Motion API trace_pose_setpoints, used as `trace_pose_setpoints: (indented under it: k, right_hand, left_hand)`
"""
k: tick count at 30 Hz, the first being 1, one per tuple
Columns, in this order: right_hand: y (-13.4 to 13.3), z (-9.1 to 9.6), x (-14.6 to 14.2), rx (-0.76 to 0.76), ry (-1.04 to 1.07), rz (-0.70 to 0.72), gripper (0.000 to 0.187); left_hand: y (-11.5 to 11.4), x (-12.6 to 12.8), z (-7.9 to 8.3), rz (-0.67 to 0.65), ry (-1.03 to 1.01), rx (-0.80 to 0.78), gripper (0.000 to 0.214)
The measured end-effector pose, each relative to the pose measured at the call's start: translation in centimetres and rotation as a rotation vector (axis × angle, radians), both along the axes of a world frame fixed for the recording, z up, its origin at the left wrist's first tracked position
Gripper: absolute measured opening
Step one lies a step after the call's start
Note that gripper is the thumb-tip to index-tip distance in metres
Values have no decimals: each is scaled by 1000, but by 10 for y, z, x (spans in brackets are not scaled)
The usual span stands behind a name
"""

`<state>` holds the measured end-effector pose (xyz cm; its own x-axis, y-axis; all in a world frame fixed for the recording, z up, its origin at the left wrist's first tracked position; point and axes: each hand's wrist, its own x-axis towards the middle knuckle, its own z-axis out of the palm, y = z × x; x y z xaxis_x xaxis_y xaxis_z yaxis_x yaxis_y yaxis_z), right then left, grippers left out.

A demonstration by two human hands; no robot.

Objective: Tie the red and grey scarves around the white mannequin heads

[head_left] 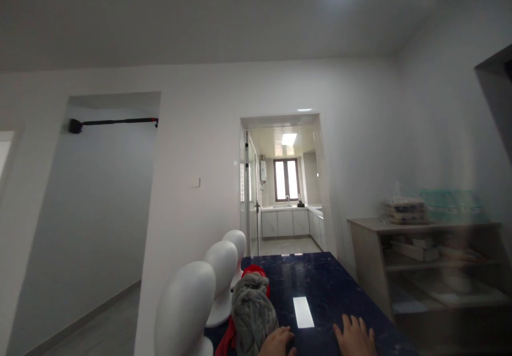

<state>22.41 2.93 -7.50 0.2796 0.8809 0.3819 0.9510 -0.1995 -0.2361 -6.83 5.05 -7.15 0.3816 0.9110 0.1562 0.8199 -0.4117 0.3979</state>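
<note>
My left hand (278, 341) is at the bottom edge beside a twisted, bunched grey cloth (253, 305), its fingers stretched out. Whether it touches the cloth I cannot tell. To the right, my right hand (354, 336) lies over the dark blue glossy tabletop (304, 276), fingers spread and nothing in them. Behind and under the grey cloth shows a red cloth (254, 269). The lower parts of both hands are cut off by the frame.
Three white rounded shapes with narrow necks (184, 308) line the table's left side. A shelf unit (368, 244) on the right holds blurred stacked items. Beyond the table, a doorway (321, 185) leads to a kitchen with white cabinets (285, 223).
</note>
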Motion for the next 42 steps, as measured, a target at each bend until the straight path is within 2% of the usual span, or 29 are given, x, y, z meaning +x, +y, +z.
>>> trace_pose_setpoints:
  k: [10, 23, 30, 33, 39, 42]
  right_hand:
    - [-2, 1, 0, -10, -5, -9, 54]
    - [-3, 6, -2, -37, -4, -8, 53]
    - [-1, 3, -1, -26, -8, -19, 51]
    - [1, 0, 0, -14, -13, -21, 52]
    - [-1, 0, 2, -7, -5, 7, 52]
    - [-3, 2, 1, -11, -4, 10, 52]
  left_hand:
    - [6, -3, -6, -17, -1, 23, 50]
    - [-1, 1, 8, -8, 6, -21, 49]
    - [-4, 1, 8, 9, -5, -14, 47]
    - [-10, -1, 10, 73, -8, 25, 45]
    - [-24, -8, 25, 291, 42, 103, 46]
    - [-29, -7, 32, 288, 9, 150, 40]
